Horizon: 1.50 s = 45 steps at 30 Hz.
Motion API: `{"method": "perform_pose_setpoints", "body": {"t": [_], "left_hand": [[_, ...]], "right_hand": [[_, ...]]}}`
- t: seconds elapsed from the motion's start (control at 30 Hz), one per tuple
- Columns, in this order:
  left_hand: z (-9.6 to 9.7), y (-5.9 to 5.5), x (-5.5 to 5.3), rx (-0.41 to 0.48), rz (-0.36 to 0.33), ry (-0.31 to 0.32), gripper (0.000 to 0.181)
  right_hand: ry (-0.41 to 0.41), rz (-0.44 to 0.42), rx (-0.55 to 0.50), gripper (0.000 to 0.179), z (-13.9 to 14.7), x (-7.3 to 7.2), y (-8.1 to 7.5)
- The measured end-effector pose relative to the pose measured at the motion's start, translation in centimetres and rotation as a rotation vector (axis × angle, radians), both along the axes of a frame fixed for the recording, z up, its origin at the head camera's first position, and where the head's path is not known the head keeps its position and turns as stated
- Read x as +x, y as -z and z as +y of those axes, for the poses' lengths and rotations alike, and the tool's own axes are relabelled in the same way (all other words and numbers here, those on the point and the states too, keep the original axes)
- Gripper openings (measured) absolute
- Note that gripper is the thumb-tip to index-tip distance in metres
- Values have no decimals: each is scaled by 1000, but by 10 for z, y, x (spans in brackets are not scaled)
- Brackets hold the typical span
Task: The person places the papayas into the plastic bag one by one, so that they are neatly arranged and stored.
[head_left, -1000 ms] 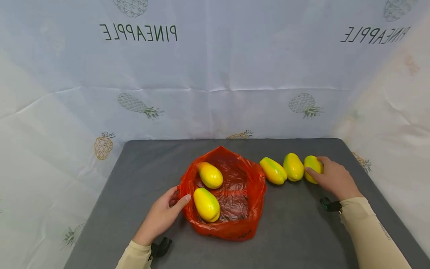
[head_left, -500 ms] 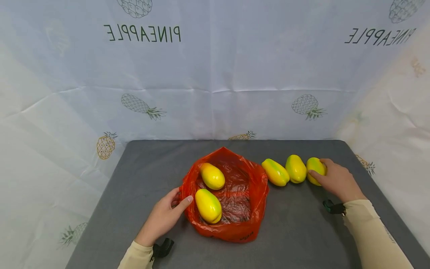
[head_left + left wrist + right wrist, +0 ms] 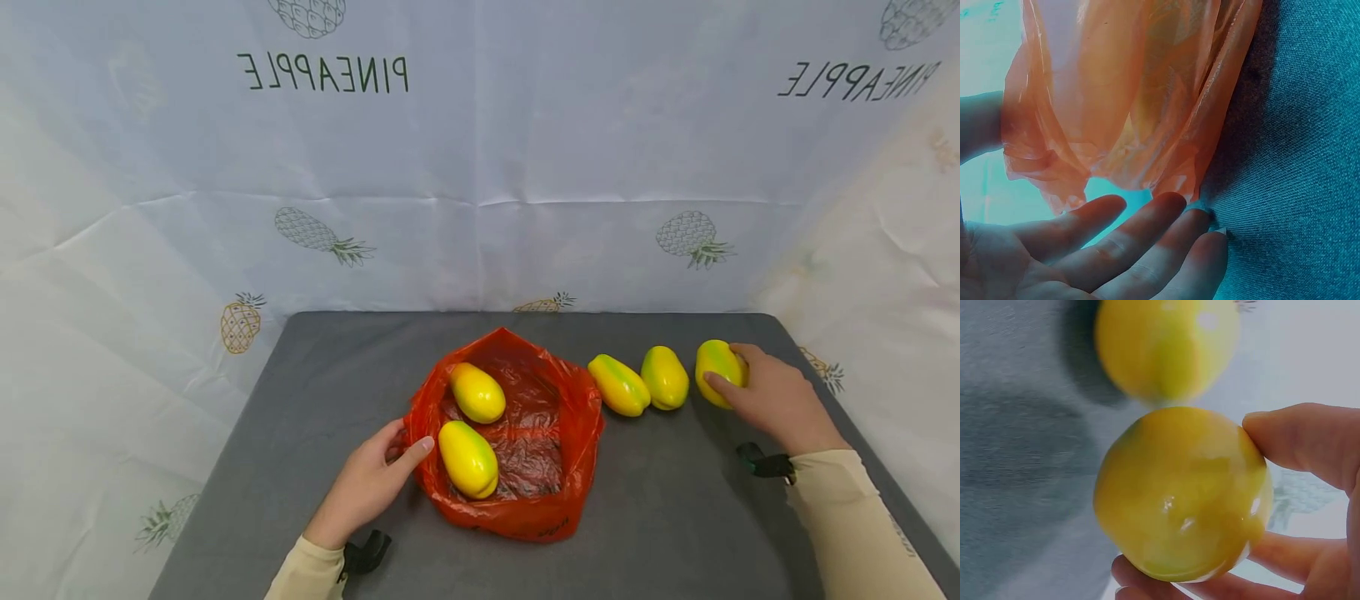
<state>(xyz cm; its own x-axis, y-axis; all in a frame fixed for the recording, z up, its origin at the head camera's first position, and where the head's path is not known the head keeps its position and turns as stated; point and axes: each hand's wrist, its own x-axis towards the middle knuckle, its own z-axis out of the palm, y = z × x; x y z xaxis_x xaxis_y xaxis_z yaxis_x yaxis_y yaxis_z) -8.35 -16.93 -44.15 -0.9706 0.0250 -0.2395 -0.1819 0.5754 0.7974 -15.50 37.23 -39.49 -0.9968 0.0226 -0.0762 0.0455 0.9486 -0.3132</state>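
Note:
A red plastic bag stands with its mouth wide on the grey table, two yellow-green papaya-like fruits inside it. At the bag's left rim my left hand holds the film between thumb and fingers; the left wrist view shows the fingers by the bag's thin wall. On the right, my right hand grips another papaya-like fruit between thumb and fingers. In the right wrist view this fruit hangs close to a second one.
Two more yellow-green fruits, one leaning near the bag and one beside it, lie between the bag and my right hand. A white cloth printed with pineapples hangs behind the table and along its sides.
My right hand has picked up the rightmost fruit and shifted it slightly right and up, widening the gap to its neighbour. The left hand stays at the bag's rim.

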Motion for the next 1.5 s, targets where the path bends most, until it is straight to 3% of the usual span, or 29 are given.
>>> {"method": "perform_pose_setpoints", "body": {"t": [0.37, 0.73, 1.07, 1.5], "left_hand": [[-2, 1, -1, 22, -21, 1, 67], [-3, -1, 0, 13, -20, 3, 66], [-1, -3, 2, 19, -7, 3, 65], [-1, 0, 1, 22, 8, 17, 58]], "right_hand": [[-55, 52, -8, 89, -28, 7, -28], [-158, 93, -46, 83, -90, 10, -54], [-253, 131, -75, 76, -143, 15, -59], [-343, 132, -105, 70, -184, 20, -54]]}}
